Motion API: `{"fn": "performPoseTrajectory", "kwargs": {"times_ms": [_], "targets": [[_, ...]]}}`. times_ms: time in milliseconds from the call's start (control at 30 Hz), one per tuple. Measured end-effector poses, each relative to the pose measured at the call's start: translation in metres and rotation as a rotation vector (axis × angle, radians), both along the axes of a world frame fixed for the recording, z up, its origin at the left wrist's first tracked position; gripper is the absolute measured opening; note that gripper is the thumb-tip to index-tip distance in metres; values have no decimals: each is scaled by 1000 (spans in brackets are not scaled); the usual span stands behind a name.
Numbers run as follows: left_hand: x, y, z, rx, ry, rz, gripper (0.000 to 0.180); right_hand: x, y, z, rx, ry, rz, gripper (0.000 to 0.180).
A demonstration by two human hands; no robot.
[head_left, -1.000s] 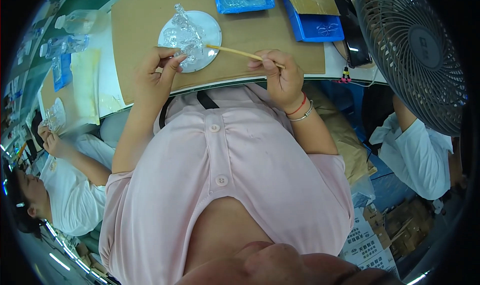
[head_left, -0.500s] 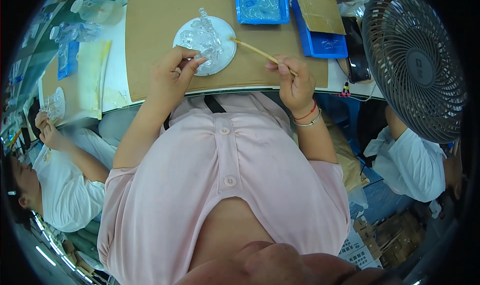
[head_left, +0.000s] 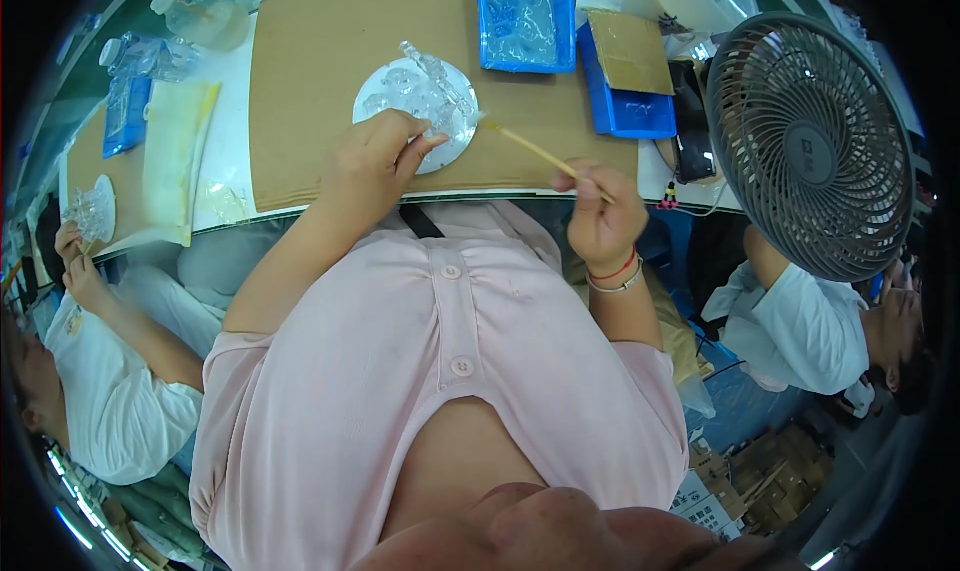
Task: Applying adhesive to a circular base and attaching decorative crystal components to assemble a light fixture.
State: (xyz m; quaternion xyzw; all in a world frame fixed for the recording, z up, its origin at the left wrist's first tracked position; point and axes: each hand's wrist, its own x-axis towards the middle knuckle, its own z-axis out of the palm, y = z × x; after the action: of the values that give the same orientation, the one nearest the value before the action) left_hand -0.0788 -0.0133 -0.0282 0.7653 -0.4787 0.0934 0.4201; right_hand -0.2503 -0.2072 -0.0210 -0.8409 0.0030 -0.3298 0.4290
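A round white plate (head_left: pixel 432 161) lies on brown cardboard, with a cluster of clear plastic pieces (head_left: pixel 436 77) heaped on it. My left hand (head_left: pixel 378 161) reaches over the plate's near left edge. Its thumb and forefinger are pinched on what looks like a clear plastic piece, mostly hidden by the fingers. In my right hand (head_left: pixel 606 211) is a thin brush (head_left: pixel 540 151) with a light wooden handle, held near its back end. The brush slants up and left, its tip close to the plate's right edge.
Two blue trays (head_left: pixel 526 68) (head_left: pixel 640 129) stand behind on the right, the second partly covered by cardboard. A large black fan (head_left: pixel 810 151) is at far right. Clear bottles (head_left: pixel 205 16) stand at far left. Co-workers (head_left: pixel 120 401) sit on both sides; the left one handles a similar clear piece.
My left hand has shifted slightly right over the plate. My right hand with the brush has moved a little right and nearer to me. The whole view has shifted slightly.
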Motion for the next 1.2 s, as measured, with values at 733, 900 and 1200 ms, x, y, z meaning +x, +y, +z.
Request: {"fn": "performPoseTrajectory", "kwargs": {"times_ms": [733, 900, 1200], "targets": [[83, 2, 17, 231, 262, -85, 20, 86, -33, 11, -99, -161, -365, 13], [69, 12, 19, 140, 209, 114, 22, 82, -43, 5, -195, -72, -463, 10], [58, 38, 30, 90, 312, 193, 21, 86, -46, 3, -224, 3, -366, 11]]}}
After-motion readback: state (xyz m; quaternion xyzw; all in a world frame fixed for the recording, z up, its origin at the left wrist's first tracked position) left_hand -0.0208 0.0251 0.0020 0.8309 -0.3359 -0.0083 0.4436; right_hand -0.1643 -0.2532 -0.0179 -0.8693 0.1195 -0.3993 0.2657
